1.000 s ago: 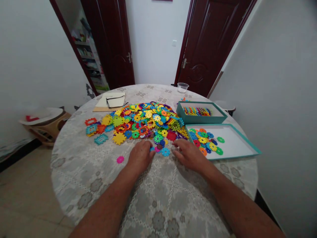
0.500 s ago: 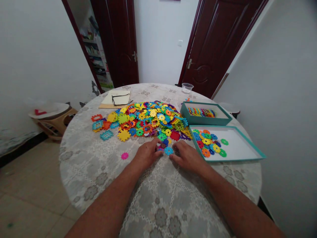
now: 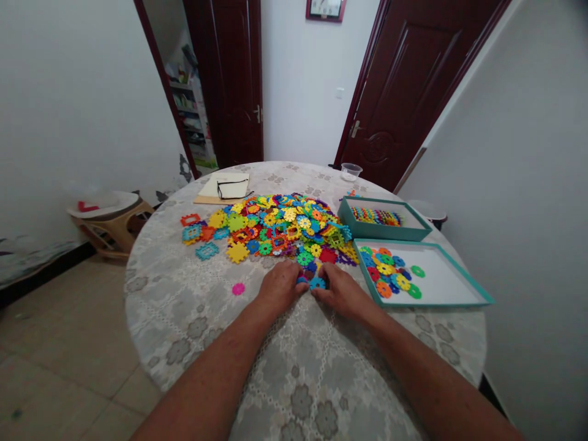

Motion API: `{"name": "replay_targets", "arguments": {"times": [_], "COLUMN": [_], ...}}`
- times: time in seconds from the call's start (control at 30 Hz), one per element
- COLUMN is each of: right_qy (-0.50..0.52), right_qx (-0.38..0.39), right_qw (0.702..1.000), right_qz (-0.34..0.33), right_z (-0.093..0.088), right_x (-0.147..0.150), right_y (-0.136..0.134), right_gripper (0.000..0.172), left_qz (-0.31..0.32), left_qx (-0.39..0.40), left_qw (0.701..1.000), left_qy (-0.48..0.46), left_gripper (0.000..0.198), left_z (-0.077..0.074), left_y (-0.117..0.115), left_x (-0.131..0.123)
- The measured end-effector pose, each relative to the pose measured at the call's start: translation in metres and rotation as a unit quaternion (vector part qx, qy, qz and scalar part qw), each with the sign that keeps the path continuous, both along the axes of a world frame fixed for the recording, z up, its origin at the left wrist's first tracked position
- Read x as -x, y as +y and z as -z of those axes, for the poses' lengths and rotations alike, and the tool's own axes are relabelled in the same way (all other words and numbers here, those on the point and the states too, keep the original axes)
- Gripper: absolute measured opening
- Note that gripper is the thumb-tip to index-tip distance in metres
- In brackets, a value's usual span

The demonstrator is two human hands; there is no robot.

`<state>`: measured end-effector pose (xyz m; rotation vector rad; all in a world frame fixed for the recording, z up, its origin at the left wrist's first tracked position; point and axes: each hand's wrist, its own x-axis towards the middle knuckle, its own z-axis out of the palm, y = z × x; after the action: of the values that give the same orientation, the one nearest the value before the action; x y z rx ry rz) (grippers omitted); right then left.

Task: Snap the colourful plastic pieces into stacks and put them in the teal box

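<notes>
Likely light, stiff plastic, the light-blue notched disc lies between both hands on the surface, just in front of the heap of pieces. The right hand has thumb and fingers parted around its edge; the left hand curls by a smaller bit of blue. Whether either pinches, I cannot tell. Its flat face may slide, so the notched rim seems the best hold
</notes>
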<state>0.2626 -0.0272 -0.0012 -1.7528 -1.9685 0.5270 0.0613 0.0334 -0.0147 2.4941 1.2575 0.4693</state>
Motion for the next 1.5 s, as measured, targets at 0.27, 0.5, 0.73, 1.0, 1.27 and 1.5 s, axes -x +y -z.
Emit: {"name": "replay_targets", "arguments": {"times": [0.27,0.5,0.73,1.0,1.27,1.5], "right_qy": [0.101,0.047,-0.022,0.013,0.039,0.015], "right_qx": [0.034,0.026,0.007,-0.013,-0.003,0.006], "right_qw": [0.994,0.999,1.000,1.000,0.997,0.996], "right_qz": [-0.015,0.001,0.010,-0.015,-0.062,-0.087], "right_z": [0.008,0.013,0.009,0.007,0.007,0.007], "right_x": [-0.018,-0.017,-0.001,-0.001,0.004,0.005], "right_y": [0.020,0.048,0.046,0.036,0.030,0.034], "right_gripper": [0.017,0.033,0.015,0.020,0.029,0.018], "left_qz": [-0.021,-0.020,-0.025,-0.022,-0.035,-0.033], "left_qx": [0.012,0.019,0.027,0.042,0.052,0.059], "left_qw": [1.000,1.000,0.999,0.999,0.998,0.997], "left_qy": [-0.004,0.006,0.013,0.008,-0.014,-0.042], "left_gripper": [0.020,0.028,0.025,0.020,0.039,0.042], "left_z": [-0.001,-0.003,-0.003,-0.008,-0.007,0.001], "left_y": [0.000,-0.001,0.001,0.001,0.002,0.004], "left_x": [-0.003,-0.002,-0.002,-0.002,-0.004,-0.001]}}
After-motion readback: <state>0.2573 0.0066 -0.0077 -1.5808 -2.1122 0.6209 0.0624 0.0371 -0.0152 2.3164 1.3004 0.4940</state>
